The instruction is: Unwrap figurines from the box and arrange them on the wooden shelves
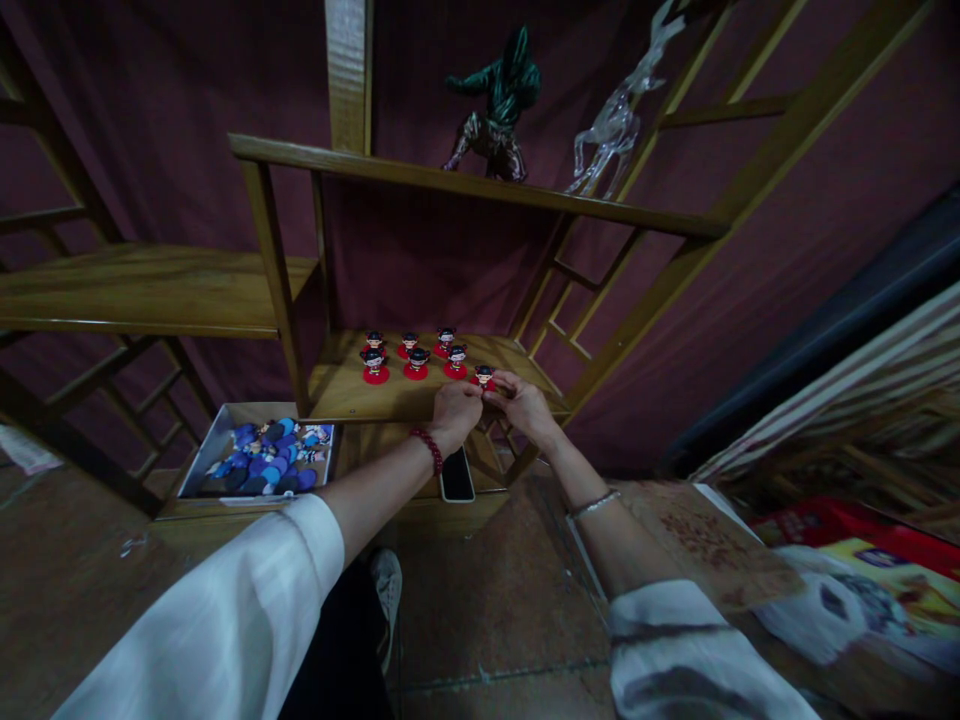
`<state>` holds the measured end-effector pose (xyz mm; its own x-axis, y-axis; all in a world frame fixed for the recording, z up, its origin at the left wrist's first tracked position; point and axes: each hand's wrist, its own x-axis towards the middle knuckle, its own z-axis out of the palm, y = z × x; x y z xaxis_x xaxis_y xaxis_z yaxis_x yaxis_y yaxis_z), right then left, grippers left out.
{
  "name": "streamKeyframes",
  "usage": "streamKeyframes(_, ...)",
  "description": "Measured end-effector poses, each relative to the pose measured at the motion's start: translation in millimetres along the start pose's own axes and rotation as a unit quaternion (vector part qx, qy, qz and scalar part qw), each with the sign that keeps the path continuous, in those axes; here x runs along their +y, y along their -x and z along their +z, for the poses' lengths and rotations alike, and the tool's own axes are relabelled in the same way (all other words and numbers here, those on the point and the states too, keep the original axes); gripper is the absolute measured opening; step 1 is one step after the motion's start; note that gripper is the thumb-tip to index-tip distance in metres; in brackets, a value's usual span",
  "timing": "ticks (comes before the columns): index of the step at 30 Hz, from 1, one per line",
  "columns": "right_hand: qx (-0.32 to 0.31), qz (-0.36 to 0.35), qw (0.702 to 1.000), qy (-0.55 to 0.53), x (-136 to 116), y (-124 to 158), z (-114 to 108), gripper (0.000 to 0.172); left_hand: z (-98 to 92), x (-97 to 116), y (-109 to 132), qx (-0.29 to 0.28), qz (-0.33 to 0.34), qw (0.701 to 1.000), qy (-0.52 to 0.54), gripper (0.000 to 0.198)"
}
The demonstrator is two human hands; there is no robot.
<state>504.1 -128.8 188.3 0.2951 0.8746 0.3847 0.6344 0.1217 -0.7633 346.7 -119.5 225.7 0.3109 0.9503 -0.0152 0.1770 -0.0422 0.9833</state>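
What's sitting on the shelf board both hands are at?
Six small red-based figurines stand in two rows on the shelf board. A seventh figurine sits between the left hand and right hand, its base hidden by fingers.

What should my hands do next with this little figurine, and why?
Probably set the figurine down just right of the front row. The left hand and right hand hold it at the shelf, beside six others in two rows of three; that spot looks bare.
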Motion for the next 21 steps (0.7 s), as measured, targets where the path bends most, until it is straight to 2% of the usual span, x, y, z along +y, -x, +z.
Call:
streamKeyframes(15, -0.005, 0.023, 0.999, -0.021, 1, -7, -3, 0.036, -1.5, 5, 3, -0.035, 0.016, 0.999, 0.030, 0.020)
streamKeyframes(21, -0.005, 0.034, 0.998, -0.048, 3, -11, -3, 0.034, -1.8, 6, 1, -0.049, -0.003, 0.998, 0.029, 0.020)
